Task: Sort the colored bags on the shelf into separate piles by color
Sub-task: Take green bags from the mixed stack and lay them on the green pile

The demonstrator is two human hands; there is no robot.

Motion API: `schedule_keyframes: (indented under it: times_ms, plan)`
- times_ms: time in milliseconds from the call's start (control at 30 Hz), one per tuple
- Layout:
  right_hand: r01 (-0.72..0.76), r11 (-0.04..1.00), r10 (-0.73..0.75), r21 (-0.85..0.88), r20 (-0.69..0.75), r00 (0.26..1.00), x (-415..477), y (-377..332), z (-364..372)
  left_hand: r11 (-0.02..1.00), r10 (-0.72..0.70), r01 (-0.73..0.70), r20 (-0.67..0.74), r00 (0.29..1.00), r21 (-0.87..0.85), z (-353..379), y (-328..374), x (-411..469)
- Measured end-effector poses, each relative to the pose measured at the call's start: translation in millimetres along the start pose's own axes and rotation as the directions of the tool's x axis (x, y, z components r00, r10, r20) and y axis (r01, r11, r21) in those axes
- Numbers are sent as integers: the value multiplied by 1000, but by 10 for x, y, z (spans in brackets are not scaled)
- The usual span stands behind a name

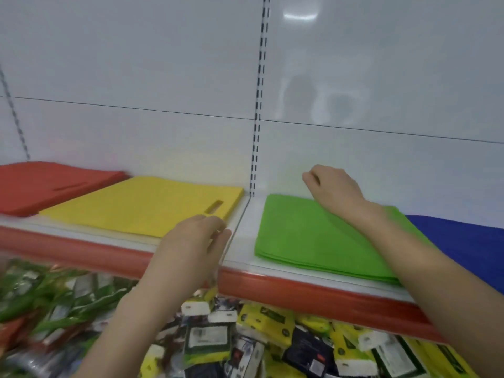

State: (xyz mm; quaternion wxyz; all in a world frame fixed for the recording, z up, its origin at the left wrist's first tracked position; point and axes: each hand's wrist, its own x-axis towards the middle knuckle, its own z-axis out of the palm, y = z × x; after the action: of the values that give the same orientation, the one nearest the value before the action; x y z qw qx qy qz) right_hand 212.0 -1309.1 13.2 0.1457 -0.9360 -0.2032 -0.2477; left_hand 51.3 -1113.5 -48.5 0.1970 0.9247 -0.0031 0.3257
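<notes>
Your left hand (191,241) sits at the front lip of the white shelf (245,230), right at the near right corner of the flat yellow fabric bag pile (141,203). Its fingers (215,227) are curled in toward the thumb. The motion blur there hides whether they pinch the yellow corner or only hover beside it, so I cannot tell. That placement would suit squaring the pile against the shelf edge.

Your right hand (332,186) reaches deep, past the back edge of the bright green fabric bag pile (308,236), with the forearm lying across it. Those fingers (309,177) are bunched together in a loose fist against the white back panel, and nothing shows inside them.

The bags already lie in four separate stacks along the shelf:
- The red fabric bag pile (41,184) is at the far left, with its edge tucked just under the yellow one.
- The yellow pile is next to it.
- The green pile lies beyond the slotted upright (257,118).
- The dark blue fabric bag pile (463,241) is at the far right, touching the green one or tucked slightly under it.

No stray bag of another colour shows on any stack, so the sort looks nearly done or done. What seems left is tidying edges, and perhaps pulling red clear of yellow and blue clear of green so each colour stands alone.

Loose packaged goods (259,336) fill the bin below the shelf's red front strip (300,290).
</notes>
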Motion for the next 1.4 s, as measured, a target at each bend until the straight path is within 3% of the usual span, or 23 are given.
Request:
schedule_keyframes:
  times_ms: [100, 300, 533, 900, 1100, 1400]
  plan:
    - [135, 982, -140, 129, 30, 990, 39, -828, 191, 997, -48, 49, -19, 999, 62, -388, -449, -258]
    - [345, 877, -383, 335, 53, 922, -80, -2754, 672, 919, -263, 283, -107, 959, 274, -1441, -1613, -1008]
    - [557, 680, -636, 476, 5, 772, -404, -4884, 1150, 756, -452, 501, -219, 865, 421, -2635, -2676, -1993]
    - [654, 466, -822, 596, 19, 569, -610, -7246, 1932, 497, -618, 745, -421, 663, 445, -3664, -4020, -2576]
    - [622, 386, -853, 681, 7, 521, -314, -8463, 2541, 437, -643, 766, -431, 633, 472, -4054, -5050, -2473]
    - [615, 370, -849, 697, -15, 528, 526, -10131, 3215, 422, -637, 790, -475, 607, 444, -4792, -6737, -1884]
